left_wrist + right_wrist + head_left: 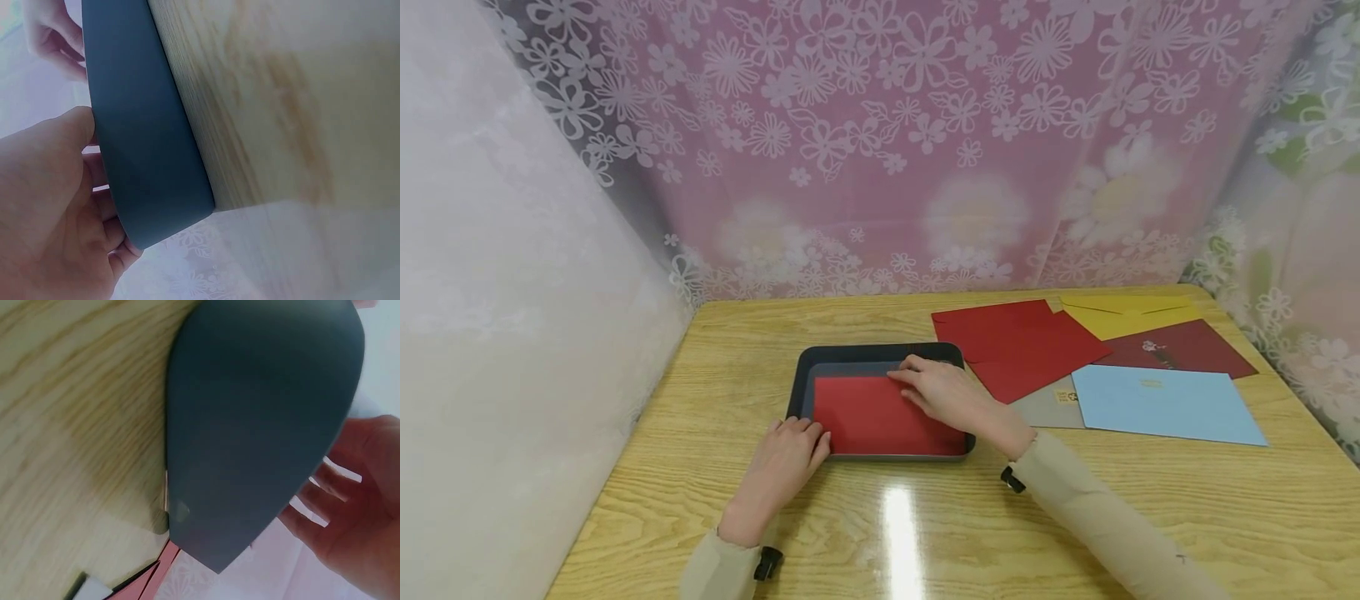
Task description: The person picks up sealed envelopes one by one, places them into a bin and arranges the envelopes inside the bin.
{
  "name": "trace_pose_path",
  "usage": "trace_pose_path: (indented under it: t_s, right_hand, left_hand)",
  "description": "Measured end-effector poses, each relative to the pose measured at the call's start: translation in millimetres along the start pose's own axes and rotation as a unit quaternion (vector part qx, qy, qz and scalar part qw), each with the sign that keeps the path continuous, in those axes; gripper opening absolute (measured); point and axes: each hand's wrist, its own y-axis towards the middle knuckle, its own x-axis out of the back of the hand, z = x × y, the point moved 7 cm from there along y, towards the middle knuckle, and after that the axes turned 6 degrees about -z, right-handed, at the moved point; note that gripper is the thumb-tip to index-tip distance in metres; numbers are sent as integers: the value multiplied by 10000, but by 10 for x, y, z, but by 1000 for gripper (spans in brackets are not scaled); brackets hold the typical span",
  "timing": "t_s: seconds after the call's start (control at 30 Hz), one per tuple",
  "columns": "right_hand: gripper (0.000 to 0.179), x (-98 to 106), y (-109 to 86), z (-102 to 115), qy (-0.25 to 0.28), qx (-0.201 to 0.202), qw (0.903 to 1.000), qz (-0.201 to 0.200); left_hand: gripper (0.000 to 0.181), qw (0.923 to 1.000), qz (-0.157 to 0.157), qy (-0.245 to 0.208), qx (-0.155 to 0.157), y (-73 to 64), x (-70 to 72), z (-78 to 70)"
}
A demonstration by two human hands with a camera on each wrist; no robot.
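Observation:
A dark rectangular tray [801, 367] stands on the table, with a red envelope [872, 417] lying inside it. At the tray's front left corner is my left hand [786, 454], its fingers over the rim and its thumb by the envelope's left edge. From outside the tray wall [137, 125], the left wrist view has that thumb right at the rim and the bent fingers partly hidden behind it. My right hand [943, 392] reaches over the right side of the tray, fingertips at the envelope's far edge. In the right wrist view its fingers are loosely bent and apart, their tips hidden behind the tray.
To the right of the tray lie overlapping envelopes: red [1022, 346], yellow [1131, 312], dark red [1187, 350], light blue [1165, 404] and grey [1041, 412]. The wooden table [700, 467] meets flowered curtains [880, 167] at the back and sides.

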Motion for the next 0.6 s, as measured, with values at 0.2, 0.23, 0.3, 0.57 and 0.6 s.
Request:
trace_pose_path:
  t_s: [0.2, 0.23, 0.3, 0.57, 0.6]
  right_hand:
    - [31, 64, -45, -45, 54, -3, 10000, 38]
    - [29, 93, -56, -57, 79, 4, 10000, -53]
    - [26, 162, -82, -86, 89, 7, 9995, -290]
    - [11, 470, -226, -241, -226, 121, 9915, -1278]
    - [11, 502, -253, -270, -254, 109, 9906, -1341]
  left_hand:
    - [39, 10000, -15, -24, -1, 0, 11, -4]
    - [40, 10000, -15, -34, 1, -2, 13, -5]
    - [41, 10000, -6, -47, 2, -5, 14, -5]
    - [40, 9999, 24, -131, 53, -5, 12, -4]
    - [40, 9999, 31, -137, 61, -6, 10, -3]
